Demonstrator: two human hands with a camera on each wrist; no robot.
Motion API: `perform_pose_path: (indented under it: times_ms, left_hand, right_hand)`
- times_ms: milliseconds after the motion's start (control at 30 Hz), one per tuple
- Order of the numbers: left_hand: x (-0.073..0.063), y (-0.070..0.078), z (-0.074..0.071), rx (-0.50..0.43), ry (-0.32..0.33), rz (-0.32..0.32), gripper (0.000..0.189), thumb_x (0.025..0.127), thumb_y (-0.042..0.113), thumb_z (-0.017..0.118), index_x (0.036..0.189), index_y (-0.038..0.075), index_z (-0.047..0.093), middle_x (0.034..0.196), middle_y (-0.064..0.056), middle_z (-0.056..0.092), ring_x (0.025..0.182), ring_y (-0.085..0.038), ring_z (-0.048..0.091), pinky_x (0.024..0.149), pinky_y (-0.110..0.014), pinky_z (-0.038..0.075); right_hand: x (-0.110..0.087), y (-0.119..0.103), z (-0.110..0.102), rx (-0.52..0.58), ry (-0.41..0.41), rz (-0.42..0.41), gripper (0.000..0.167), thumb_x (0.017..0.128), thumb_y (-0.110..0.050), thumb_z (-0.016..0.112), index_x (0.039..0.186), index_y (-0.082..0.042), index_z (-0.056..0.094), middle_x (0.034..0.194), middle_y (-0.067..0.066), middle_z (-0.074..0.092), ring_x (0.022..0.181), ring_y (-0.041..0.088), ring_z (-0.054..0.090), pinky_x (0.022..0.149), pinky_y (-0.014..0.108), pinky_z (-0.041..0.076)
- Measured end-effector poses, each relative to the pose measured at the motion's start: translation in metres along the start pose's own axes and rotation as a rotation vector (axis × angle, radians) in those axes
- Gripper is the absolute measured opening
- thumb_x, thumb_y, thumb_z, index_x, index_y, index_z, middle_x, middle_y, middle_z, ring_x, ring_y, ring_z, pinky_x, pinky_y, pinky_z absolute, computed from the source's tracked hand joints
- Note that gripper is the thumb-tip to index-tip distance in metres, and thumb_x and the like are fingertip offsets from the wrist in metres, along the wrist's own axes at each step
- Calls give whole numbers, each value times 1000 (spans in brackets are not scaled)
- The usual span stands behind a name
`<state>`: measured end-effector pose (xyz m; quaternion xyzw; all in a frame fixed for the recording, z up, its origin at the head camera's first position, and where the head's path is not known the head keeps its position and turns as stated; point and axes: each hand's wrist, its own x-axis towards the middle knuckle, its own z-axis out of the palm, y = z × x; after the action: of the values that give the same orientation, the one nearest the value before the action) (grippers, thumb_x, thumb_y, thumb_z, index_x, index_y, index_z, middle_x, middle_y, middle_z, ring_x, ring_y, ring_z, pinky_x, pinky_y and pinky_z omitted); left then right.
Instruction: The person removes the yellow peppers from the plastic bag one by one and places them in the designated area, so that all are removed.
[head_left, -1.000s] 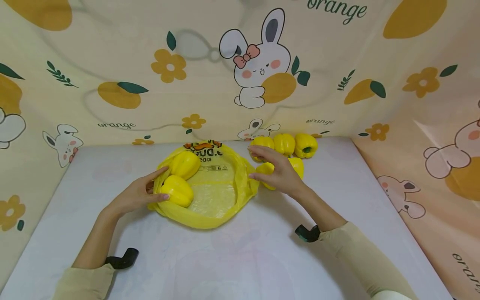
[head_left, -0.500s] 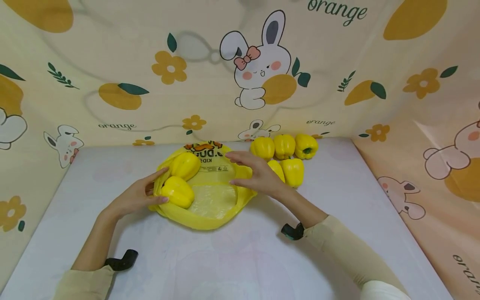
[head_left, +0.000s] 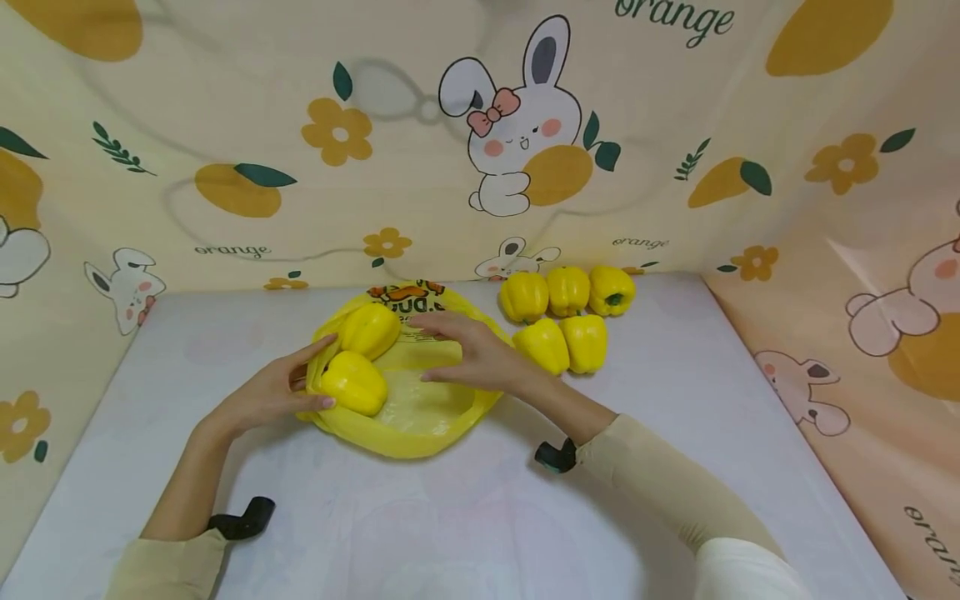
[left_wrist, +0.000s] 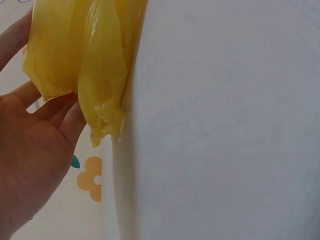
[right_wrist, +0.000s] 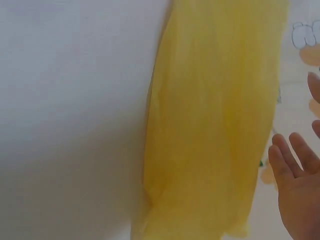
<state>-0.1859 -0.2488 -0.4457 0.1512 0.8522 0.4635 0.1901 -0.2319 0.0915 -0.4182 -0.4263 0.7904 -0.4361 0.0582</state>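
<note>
A yellow plastic bag (head_left: 420,444) with dark printing lies on the table, its mouth spread wide. Two yellow bell peppers, one farther back (head_left: 371,330) and one nearer (head_left: 354,383), rest against its left inner side. My left hand (head_left: 272,385) holds the bag's left edge beside them, thumb at the nearer pepper; in the left wrist view its fingers go behind the yellow plastic (left_wrist: 102,75). My right hand (head_left: 472,354) hovers over the right part of the bag's mouth, fingers spread and holding nothing. The right wrist view shows that hand (right_wrist: 300,190) beyond the bag's side.
Several more yellow bell peppers stand grouped at the back right, such as a front one (head_left: 585,343) and one with its green stem forward (head_left: 611,292). A printed cloth (head_left: 405,200) walls the white table (head_left: 420,533) behind and at the sides.
My right hand has moved left from in front of the grouped peppers to over the bag's mouth, uncovering those peppers. My left hand, the bag and its two peppers have stayed put.
</note>
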Motion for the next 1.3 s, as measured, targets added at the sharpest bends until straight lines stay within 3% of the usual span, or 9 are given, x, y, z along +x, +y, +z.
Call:
perform_pose_path:
  times_ms: [367,533,900,1033,1300]
  left_hand:
    - [-1,2,-1,13,8,-1,94,86,33,78,160,17,23,162,-21,21,144,-47,26,113,-63,26]
    - [-1,2,0,18,8,-1,94,86,33,78,160,16,22,161,-21,22,143,-47,27,112,-63,27]
    - [-2,3,0,6,8,19,93,87,31,78,160,18,22,161,-23,23,142,-46,31,112,-61,30]
    - [-2,3,0,7,3,12,93,87,32,78,160,19,22,161,-21,22,143,-46,28,112,-62,29]
    - [1,2,1,3,-5,14,93,86,33,78,160,18,23,162,-20,22,144,-44,28,112,-60,30]
  right_hand:
    - [25,-2,24,68,-129,3,73,83,-16,82,147,-7,47,147,8,50,120,17,57,105,34,46]
    - [33,3,33,50,-203,12,77,84,-18,81,150,-9,42,149,10,47,122,23,57,104,30,47]
    - [47,5,44,-57,-338,46,86,85,-23,81,156,-23,33,156,-5,38,125,12,53,100,23,47]
    - [51,6,50,-107,-373,46,89,84,-23,81,157,-23,30,158,-5,36,128,7,47,104,21,42]
    - [55,7,59,-206,-410,55,93,85,-28,80,159,-24,24,162,-7,27,145,5,25,118,21,19]
